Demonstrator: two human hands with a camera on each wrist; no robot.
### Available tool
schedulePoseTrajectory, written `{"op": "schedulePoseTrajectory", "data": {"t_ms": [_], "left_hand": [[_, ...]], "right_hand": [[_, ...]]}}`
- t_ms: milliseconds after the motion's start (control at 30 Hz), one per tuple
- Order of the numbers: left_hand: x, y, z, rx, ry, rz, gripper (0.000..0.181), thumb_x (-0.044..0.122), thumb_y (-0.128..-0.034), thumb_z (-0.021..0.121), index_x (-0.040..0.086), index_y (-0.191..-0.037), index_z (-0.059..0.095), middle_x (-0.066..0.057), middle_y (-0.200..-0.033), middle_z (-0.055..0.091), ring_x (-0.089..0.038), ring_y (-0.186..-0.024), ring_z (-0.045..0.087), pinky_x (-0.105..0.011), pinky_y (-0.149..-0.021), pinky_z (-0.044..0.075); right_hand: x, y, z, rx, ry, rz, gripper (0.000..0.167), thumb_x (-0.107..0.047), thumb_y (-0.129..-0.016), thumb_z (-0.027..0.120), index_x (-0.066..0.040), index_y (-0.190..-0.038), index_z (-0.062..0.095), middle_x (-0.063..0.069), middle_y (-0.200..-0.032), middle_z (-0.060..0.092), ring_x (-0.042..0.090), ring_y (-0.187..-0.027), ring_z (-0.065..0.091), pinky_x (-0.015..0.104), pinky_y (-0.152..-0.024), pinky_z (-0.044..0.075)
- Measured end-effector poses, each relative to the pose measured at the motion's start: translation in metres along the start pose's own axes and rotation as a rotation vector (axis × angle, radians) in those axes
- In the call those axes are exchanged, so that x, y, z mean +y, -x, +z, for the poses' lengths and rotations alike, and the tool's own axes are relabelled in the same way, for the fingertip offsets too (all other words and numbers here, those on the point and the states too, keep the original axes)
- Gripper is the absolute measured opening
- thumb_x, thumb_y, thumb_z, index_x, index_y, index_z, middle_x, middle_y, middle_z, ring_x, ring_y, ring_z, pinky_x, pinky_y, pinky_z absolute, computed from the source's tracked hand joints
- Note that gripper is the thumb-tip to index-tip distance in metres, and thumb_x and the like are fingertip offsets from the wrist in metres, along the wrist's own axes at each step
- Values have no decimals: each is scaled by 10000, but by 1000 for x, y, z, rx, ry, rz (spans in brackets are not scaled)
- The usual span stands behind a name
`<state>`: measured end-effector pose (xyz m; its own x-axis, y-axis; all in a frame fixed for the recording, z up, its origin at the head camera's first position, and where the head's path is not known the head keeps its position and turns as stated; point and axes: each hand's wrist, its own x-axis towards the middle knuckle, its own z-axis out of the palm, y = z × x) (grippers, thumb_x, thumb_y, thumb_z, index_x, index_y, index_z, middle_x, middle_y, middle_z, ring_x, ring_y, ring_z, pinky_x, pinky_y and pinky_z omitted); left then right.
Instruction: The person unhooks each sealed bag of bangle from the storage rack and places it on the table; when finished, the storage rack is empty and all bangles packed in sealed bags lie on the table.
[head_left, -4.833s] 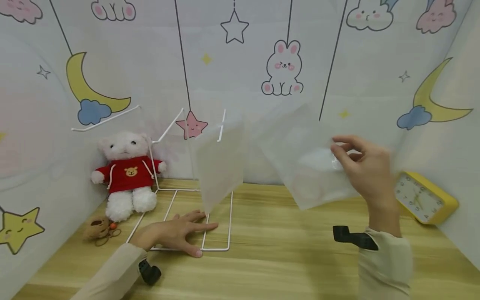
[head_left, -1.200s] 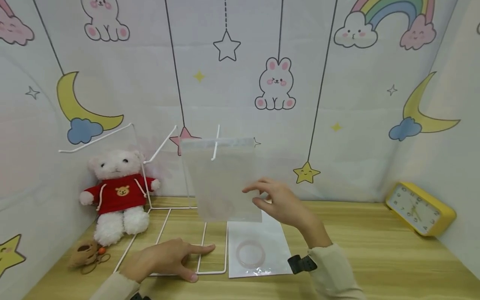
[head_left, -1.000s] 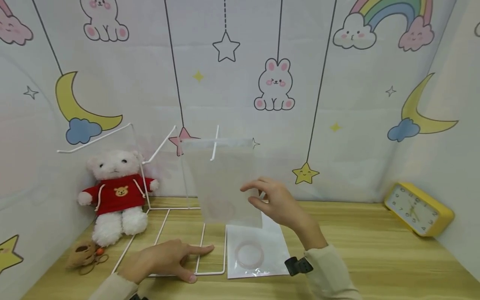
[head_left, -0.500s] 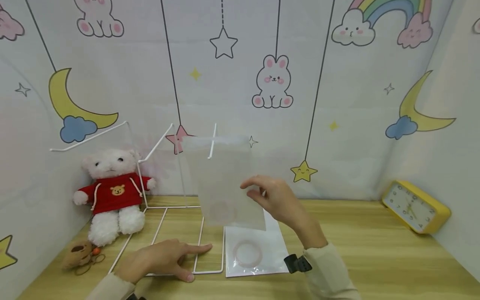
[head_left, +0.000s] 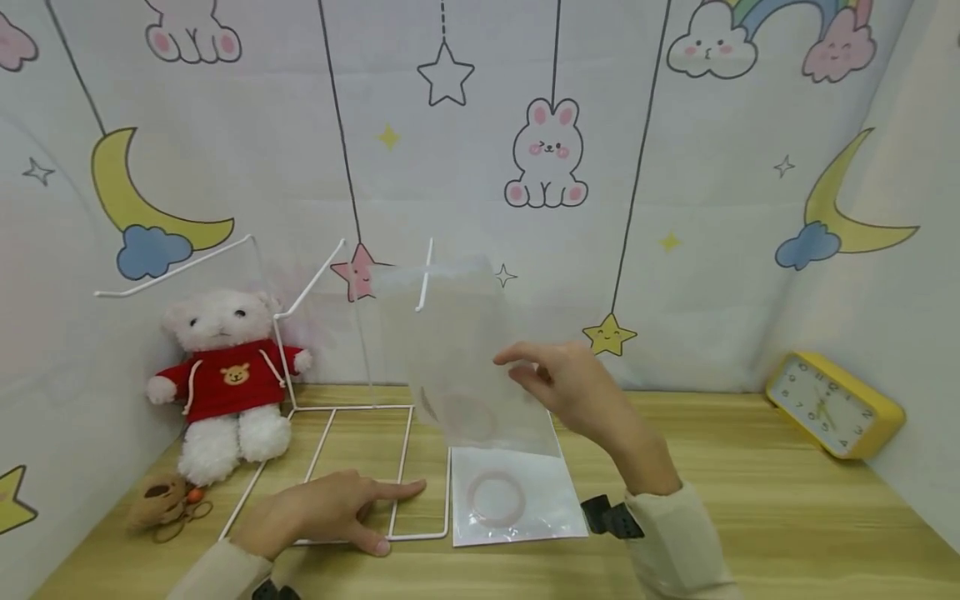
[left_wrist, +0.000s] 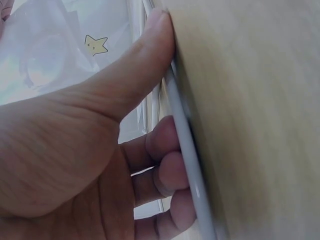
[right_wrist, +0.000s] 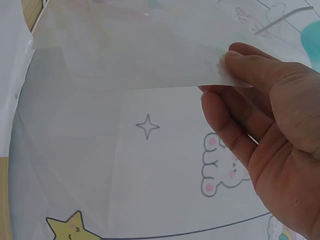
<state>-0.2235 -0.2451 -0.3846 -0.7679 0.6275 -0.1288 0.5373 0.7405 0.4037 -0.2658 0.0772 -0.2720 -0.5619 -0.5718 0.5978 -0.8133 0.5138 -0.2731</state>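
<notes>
My right hand [head_left: 585, 387] pinches the right edge of a translucent bag [head_left: 465, 350] between thumb and index finger; the right wrist view shows the bag [right_wrist: 145, 45] between those fingertips. This bag is upright and slanted at the right prong [head_left: 425, 275] of a white wire rack; how it meets the prong, I cannot tell. My left hand [head_left: 330, 508] rests on the rack's base [head_left: 427, 537], index finger straight. In the left wrist view, the thumb and fingertips of my left hand [left_wrist: 100, 130] touch the wire [left_wrist: 187, 150]. A flat bag with a pink ring [head_left: 497, 498] lies right of the base.
A white plush bear in a red hoodie [head_left: 228, 375] sits behind the rack at left. A small brown plush item [head_left: 159, 502] with a cord lies at the left. The yellow clock [head_left: 836, 406] stands at right, before a patterned cloth backdrop [head_left: 712, 325].
Against the earlier frames, the ring bag has gone from my right hand to the table. The upright bag's lower part has swung right with my right hand. My left hand stays on the base.
</notes>
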Motion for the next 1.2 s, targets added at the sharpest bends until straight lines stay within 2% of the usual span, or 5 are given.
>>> {"op": "schedulePoseTrajectory", "data": {"t_ms": [300,533,733,900,1200], "left_hand": [[-1,3,2,0,-1,-5,773,497,-796,761,292,-1493,496,132,-670,310,-53,-627,315,-271,-696,372],[-2,7,5,0,7,-12,776,486,-795,764,279,-1494,497,131,-664,315,-50,-624,325,-262,-675,366],[-5,7,7,2,27,34,772,507,-804,748,277,-1496,493,152,-610,327,-18,-572,298,-239,-590,335],[-12,3,6,7,-12,100,763,521,-832,726,290,-1511,468,135,-693,371,-50,-668,377,-299,-679,406],[0,0,0,2,-30,52,764,458,-809,772,216,-1485,511,124,-678,294,-80,-681,361,-283,-723,400]], "right_hand": [[-9,1,-10,12,-6,-54,191,-27,-900,723,-131,-1054,766,-52,-763,696,16,-526,334,223,-513,365],[-11,3,-15,60,-27,-106,189,-13,-890,725,-122,-1037,775,-32,-944,753,42,-655,558,238,-610,486],[-9,8,-21,106,-38,-135,198,13,-882,724,-114,-1024,779,-35,-944,755,51,-692,609,234,-627,501],[-10,13,-34,149,-65,-134,206,16,-892,711,-120,-1031,779,-58,-972,752,64,-817,670,212,-702,518],[-10,15,-46,166,-116,-149,218,39,-900,690,-114,-1028,777,-58,-992,749,118,-877,694,180,-744,517]]}}
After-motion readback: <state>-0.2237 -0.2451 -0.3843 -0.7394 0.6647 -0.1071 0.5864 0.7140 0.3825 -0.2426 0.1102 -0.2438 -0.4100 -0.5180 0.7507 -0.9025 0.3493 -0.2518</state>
